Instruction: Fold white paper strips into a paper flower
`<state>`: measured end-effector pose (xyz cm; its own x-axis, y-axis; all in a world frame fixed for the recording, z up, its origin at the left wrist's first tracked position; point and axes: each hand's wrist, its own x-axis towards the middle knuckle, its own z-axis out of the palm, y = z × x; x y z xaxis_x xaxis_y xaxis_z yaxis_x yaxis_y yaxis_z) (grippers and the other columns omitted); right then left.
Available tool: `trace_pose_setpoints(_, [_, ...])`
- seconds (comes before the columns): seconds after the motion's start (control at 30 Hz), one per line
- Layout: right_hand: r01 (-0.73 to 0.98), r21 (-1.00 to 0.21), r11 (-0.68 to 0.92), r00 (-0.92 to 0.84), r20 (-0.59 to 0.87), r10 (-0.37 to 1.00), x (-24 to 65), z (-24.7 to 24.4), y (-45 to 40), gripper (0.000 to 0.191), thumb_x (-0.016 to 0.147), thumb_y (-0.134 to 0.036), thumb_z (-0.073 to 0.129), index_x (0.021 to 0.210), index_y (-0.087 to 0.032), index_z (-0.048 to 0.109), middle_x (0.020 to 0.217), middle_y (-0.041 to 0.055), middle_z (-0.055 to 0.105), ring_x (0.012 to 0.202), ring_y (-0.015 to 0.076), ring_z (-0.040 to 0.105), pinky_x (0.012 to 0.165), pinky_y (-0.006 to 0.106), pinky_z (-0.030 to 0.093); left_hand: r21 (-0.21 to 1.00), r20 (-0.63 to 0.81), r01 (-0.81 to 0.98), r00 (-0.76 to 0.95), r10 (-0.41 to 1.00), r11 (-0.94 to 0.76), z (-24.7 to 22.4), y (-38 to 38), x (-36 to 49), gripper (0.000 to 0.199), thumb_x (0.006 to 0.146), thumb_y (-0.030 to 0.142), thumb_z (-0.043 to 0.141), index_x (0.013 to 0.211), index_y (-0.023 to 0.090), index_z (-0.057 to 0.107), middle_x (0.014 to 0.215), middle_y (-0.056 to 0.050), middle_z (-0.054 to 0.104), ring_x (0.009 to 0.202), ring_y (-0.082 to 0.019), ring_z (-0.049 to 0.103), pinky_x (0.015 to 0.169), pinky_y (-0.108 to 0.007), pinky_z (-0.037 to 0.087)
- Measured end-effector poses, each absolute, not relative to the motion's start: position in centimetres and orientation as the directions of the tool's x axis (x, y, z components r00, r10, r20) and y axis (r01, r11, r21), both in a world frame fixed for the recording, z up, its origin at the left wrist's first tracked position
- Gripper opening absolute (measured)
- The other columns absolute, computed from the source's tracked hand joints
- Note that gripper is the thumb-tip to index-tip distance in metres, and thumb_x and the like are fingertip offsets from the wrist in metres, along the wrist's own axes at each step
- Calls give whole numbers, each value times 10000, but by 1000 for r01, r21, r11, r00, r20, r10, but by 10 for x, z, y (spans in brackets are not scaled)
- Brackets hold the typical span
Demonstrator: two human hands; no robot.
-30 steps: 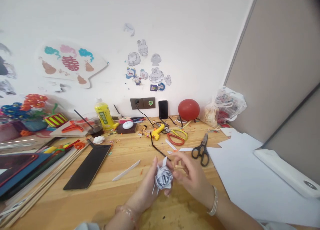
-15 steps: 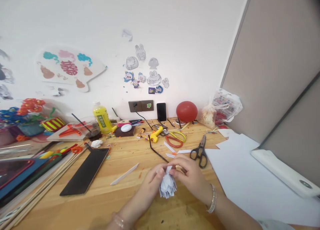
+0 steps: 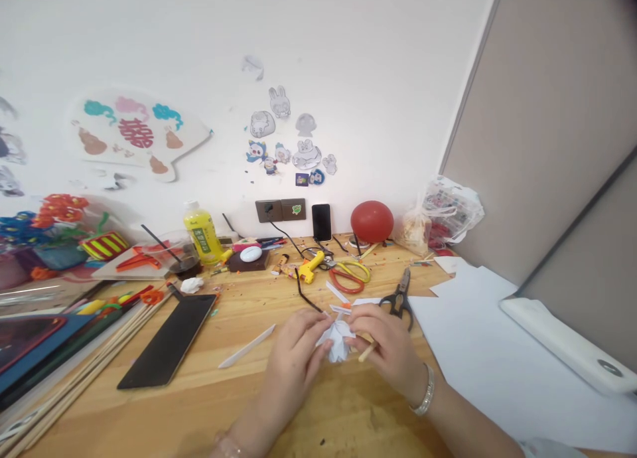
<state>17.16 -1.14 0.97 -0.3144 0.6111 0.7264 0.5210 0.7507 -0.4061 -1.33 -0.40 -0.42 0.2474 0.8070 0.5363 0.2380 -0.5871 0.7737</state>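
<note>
Currently pinching folded white paper piece (image 3: 339, 344) from 2 sides: gripping left edge with thumb and fingers of left hand (image 3: 297, 345), gripping right edge with fingertips of right hand (image 3: 391, 342), so touching with both, neither nearer. Holding it midway between hands, above wooden tabletop (image 3: 348, 405). Seemingly pointing narrow tip away from body, toward wall (image 3: 199, 20); not showing clear long axis. Also tucking pale stick (image 3: 368, 352) in right hand, angling exposed end down-left, just beside paper. Partly hiding right-side contact, so not telling exactly.
</note>
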Motion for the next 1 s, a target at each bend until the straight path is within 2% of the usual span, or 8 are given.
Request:
trace_pose_setpoints(0.07, [496,-408,766,-320,734,599,172,8,-11,178,882,-282,443,783,-200,566,822,56,633,791,173,589,697,289,462,780,546,220,216,809,-585,-2,-5,-14,190,733,217,618,901,233,704,957,-104,640,950,-257,516,876,-352,349])
trace_pose_setpoints(0.13, [465,-472,749,-285,721,632,171,7,-11,157,873,-283,452,794,-205,562,824,49,639,775,169,591,672,279,462,825,507,164,207,836,-541,2,-7,-12,134,721,227,629,823,222,716,893,-100,648,897,-254,529,841,-342,367])
trace_pose_setpoints(0.33, [467,-691,552,-157,549,821,168,8,-10,93,795,-261,545,739,-195,575,642,-14,578,518,108,472,486,211,377,923,328,117,254,910,-366,10,-10,-2,142,736,278,604,681,187,699,746,-71,646,739,-215,552,718,-284,406])
trace_pose_setpoints(0.43, [415,-772,481,-169,455,875,168,8,-8,73,772,-230,553,710,-192,546,647,-26,550,569,110,484,501,203,374,958,233,108,252,939,-266,5,-7,0,163,730,312,610,690,172,683,709,-58,640,708,-203,552,680,-268,412])
trace_pose_setpoints(0.6, [257,-890,378,-124,357,926,169,3,-3,82,784,-252,531,740,-186,508,694,-25,533,638,117,514,578,218,415,995,80,-75,290,954,-60,-2,1,0,202,673,346,663,726,151,654,680,-34,636,654,-174,553,623,-252,427])
trace_pose_setpoints(0.73, [210,-922,325,-77,316,946,171,3,-1,79,771,-256,529,764,-187,493,685,-30,513,625,117,513,563,220,421,991,94,-112,251,963,-68,1,3,0,181,634,315,703,699,159,639,691,-27,627,660,-164,553,633,-253,428])
trace_pose_setpoints(0.9, [298,-892,339,-133,313,940,171,7,-2,36,746,-210,531,737,-176,531,728,-9,558,710,143,553,646,247,443,986,167,-20,245,955,-168,8,0,-4,153,685,307,663,689,161,620,723,-35,603,662,-154,535,613,-241,419])
trace_pose_setpoints(1.0, [340,-871,353,-160,317,935,172,7,-3,76,751,-184,523,811,-179,570,807,10,610,792,165,578,707,270,451,985,161,16,261,952,-171,7,1,-5,165,701,318,641,688,160,594,681,-19,579,628,-140,514,593,-235,409])
